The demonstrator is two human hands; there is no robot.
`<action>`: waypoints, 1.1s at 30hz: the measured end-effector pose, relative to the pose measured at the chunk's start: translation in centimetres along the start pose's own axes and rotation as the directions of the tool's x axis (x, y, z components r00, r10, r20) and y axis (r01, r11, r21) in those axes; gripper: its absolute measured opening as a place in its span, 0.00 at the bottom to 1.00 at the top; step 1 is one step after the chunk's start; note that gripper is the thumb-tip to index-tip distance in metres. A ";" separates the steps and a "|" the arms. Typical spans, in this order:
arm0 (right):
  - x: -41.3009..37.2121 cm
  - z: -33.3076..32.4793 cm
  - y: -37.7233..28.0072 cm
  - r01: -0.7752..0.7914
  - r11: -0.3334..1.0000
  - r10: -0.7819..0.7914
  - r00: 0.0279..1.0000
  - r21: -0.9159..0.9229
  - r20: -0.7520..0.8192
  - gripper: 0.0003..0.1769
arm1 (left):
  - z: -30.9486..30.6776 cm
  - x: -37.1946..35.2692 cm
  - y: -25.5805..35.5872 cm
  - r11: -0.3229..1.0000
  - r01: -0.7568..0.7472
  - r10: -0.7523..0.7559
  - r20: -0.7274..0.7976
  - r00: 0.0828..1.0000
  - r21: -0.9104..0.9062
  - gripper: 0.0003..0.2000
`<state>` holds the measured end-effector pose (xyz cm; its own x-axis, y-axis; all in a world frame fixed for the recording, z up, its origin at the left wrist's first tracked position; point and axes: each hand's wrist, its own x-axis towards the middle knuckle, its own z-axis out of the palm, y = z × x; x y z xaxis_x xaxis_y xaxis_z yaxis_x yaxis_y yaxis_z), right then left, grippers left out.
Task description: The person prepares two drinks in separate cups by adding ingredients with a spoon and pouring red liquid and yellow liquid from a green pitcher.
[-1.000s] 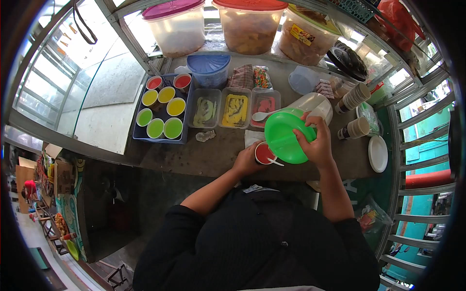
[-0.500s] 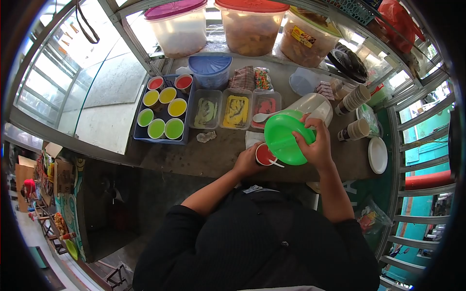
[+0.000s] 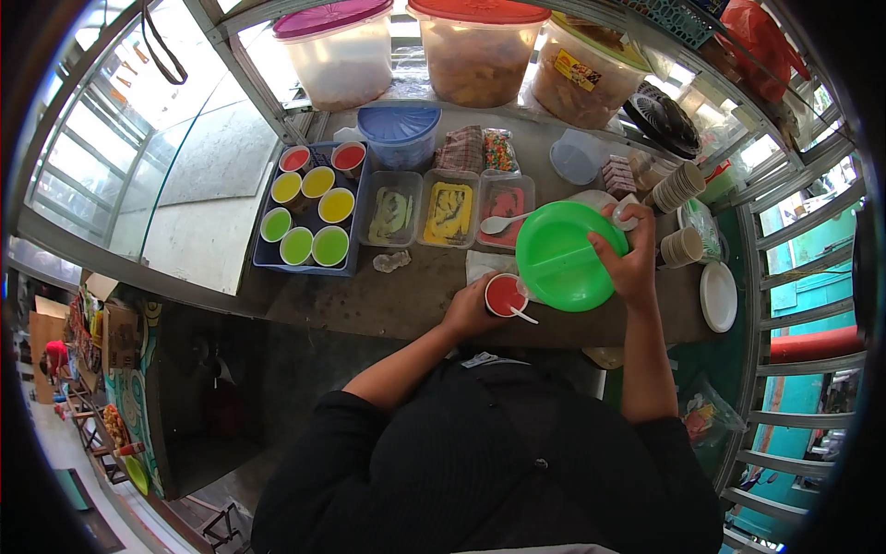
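Note:
My left hand [image 3: 469, 311] is wrapped round a paper cup of red liquid [image 3: 504, 295] with a white spoon [image 3: 523, 315] leaning over its rim. My right hand [image 3: 629, 249] grips a pitcher, whose bright green lid [image 3: 565, 256] faces up just right of the cup. The pitcher's body is mostly hidden beneath the lid and fingers. Behind the cup stand three clear tubs, with green [image 3: 393, 210], yellow [image 3: 449, 210] and red [image 3: 507, 208] contents. Across the red tub lies a white spoon [image 3: 503, 223].
A blue tray [image 3: 309, 265] at the left holds several cups of red, yellow and green liquid. Stacked paper cups [image 3: 680, 247] and a white plate [image 3: 718, 296] are at the right. Large lidded containers [image 3: 478, 60] stand on a shelf behind, near a blue-lidded tub [image 3: 399, 138].
The green-lidded pitcher has tipped more upright and shifted slightly right with my right hand. My left hand and the cup have barely moved.

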<state>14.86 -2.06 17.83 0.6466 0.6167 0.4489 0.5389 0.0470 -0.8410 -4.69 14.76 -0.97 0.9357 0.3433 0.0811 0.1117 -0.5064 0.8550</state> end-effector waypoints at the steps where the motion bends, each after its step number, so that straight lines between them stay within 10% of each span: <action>1: 0.2 -0.4 0.1 -0.020 0.998 0.021 1.000 0.063 -0.010 0.26 | -0.1 0.0 0.1 1.000 0.001 -0.001 0.002 1.000 -0.006 0.46; 12: 4.0 -10.3 7.3 -0.172 0.779 0.324 0.934 0.603 -0.152 0.24 | -0.2 -0.2 0.2 0.992 -0.027 0.021 -0.044 0.999 -0.126 0.43; 28: 7.6 -18.0 17.3 -0.196 0.688 0.488 0.837 0.699 -0.246 0.20 | 2.7 -2.3 2.4 0.980 -0.008 -0.068 -0.372 0.926 -0.199 0.43; 33: 0.8 -11.3 14.6 -0.188 0.797 0.579 0.509 0.574 -0.637 0.19 | 5.2 -2.1 4.0 0.942 0.037 -0.211 -0.503 0.838 -0.334 0.43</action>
<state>29.31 -9.76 9.32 0.9851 -0.1591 -0.0659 -0.0018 0.3730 -0.9278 -4.47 7.88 -0.35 0.5918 0.7929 0.1450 0.0285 -0.2003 0.9793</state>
